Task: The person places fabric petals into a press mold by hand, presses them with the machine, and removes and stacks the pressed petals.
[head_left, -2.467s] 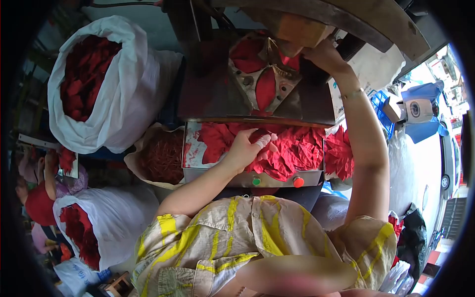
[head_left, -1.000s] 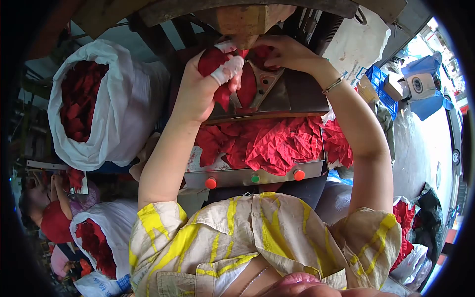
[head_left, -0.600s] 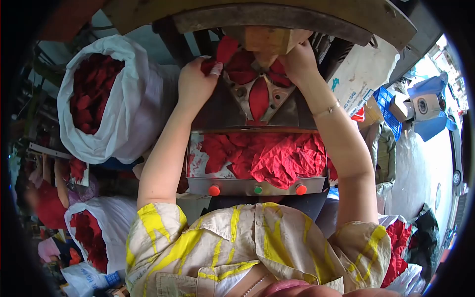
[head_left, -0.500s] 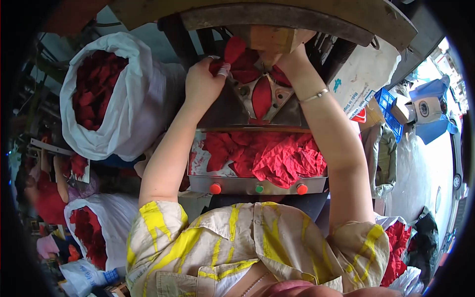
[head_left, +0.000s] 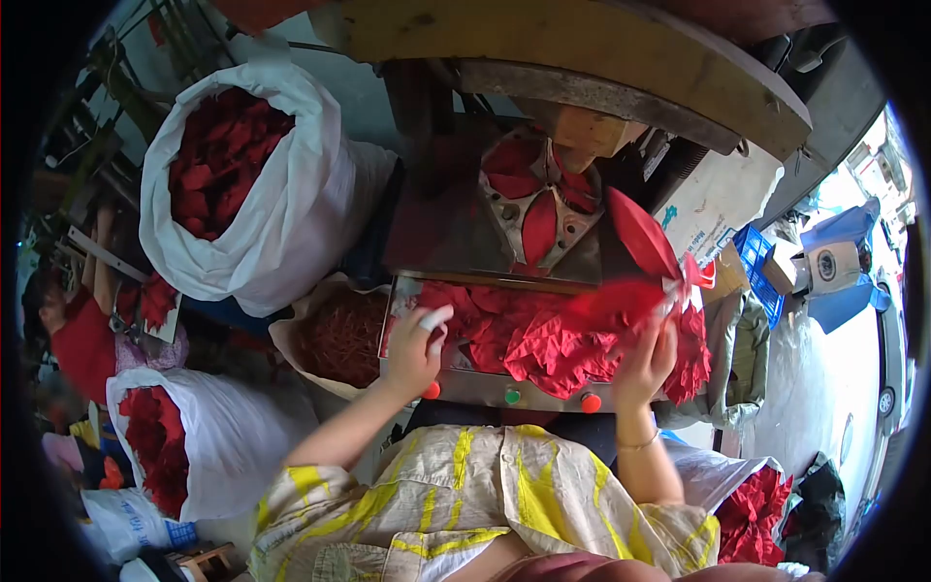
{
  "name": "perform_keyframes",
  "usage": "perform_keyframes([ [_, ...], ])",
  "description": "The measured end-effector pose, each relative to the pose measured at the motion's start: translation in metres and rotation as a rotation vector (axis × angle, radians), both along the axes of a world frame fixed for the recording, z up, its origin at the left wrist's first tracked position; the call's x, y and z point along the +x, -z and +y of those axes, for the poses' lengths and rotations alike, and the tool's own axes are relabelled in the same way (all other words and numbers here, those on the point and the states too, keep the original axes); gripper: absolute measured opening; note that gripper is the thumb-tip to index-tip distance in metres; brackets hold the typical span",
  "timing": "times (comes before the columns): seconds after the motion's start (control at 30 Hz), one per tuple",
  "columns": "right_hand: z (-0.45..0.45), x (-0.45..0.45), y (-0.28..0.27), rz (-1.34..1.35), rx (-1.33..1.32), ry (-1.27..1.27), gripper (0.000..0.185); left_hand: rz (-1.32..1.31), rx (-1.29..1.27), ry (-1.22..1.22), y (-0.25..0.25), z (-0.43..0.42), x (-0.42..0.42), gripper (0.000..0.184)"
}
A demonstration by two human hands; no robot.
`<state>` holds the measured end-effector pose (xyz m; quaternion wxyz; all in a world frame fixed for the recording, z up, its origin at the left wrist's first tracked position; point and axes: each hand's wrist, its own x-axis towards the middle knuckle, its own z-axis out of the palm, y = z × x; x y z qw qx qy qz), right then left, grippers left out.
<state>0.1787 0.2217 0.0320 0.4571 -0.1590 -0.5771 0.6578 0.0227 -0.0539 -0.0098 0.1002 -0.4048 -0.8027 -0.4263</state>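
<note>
My right hand (head_left: 645,364) pinches a red fabric flower (head_left: 645,238), blurred in part, above the right end of a tray of crumpled red flowers (head_left: 558,349). At the tray's left end my left hand (head_left: 417,354) has its fingers curled, a white wrap on one fingertip; whether it holds anything cannot be made out. Beyond the tray lies a metal die (head_left: 514,209) with red petal pieces in its openings, under the brass-coloured block (head_left: 587,136) of the machine.
White sacks of red pieces stand upper left (head_left: 320,184) and lower left (head_left: 223,436). A sack of thin red scraps (head_left: 335,335) sits beside the tray. Red and green buttons (head_left: 513,397) line the front panel. A co-worker in red (head_left: 82,344) is far left.
Both hands have come back from the die towards me. My right hand has brought a red flower out to the right. My left hand has dropped to the tray's left end without the petal visible earlier.
</note>
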Motion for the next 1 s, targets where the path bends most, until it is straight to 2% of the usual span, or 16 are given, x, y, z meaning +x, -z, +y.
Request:
perform_keyframes([
  [0.03, 0.001, 0.017, 0.034, -0.199, 0.356, 0.247, 0.011, -0.005, -0.005, -0.023, 0.015, -0.003, 0.012, 0.046],
  [0.07, 0.000, 0.038, 0.076, -0.331, 0.466, 0.309, 0.019, 0.032, -0.027, -0.039, 0.032, -0.006, 0.023, 0.046],
  [0.1, -0.006, 0.044, 0.102, -0.171, 0.369, 0.247, 0.030, 0.074, -0.044, -0.055, 0.046, -0.006, 0.026, 0.047],
  [0.13, -0.012, 0.048, 0.113, -0.195, 0.413, 0.281, 0.028, 0.079, -0.041, -0.058, 0.051, -0.004, 0.028, 0.047],
  [0.17, -0.012, 0.054, 0.119, -0.277, 0.681, 0.328, 0.017, 0.139, -0.039, -0.047, 0.056, -0.004, 0.033, 0.047],
  [0.23, -0.014, 0.056, 0.141, -0.469, 0.716, 0.255, 0.004, 0.202, -0.040, -0.043, 0.064, -0.003, 0.035, 0.048],
  [0.27, -0.014, 0.052, 0.153, -0.501, 0.795, 0.288, 0.004, 0.216, -0.057, -0.050, 0.069, -0.001, 0.035, 0.048],
  [0.37, -0.015, 0.043, 0.155, -0.541, 0.855, 0.307, 0.007, 0.236, -0.082, -0.081, 0.082, -0.001, 0.037, 0.052],
  [0.43, -0.015, 0.047, 0.158, -0.622, 0.882, 0.318, 0.008, 0.242, -0.076, -0.100, 0.073, 0.002, 0.037, 0.055],
  [0.47, -0.014, 0.046, 0.160, -0.593, 0.891, 0.355, 0.009, 0.261, -0.060, -0.120, 0.068, 0.004, 0.038, 0.047],
  [0.77, -0.004, 0.050, 0.185, -0.573, 0.935, 0.377, 0.024, 0.182, -0.086, -0.130, 0.081, -0.003, 0.041, 0.054],
  [0.83, -0.009, 0.044, 0.179, -0.526, 0.947, 0.437, 0.018, 0.191, -0.075, -0.127, 0.087, -0.002, 0.040, 0.054],
  [0.97, -0.002, 0.046, 0.190, -0.568, 0.993, 0.454, 0.022, 0.177, -0.096, -0.126, 0.092, -0.002, 0.041, 0.054],
  [1.0, -0.001, 0.047, 0.191, -0.589, 0.978, 0.448, 0.024, 0.185, -0.101, -0.124, 0.087, -0.004, 0.042, 0.046],
])
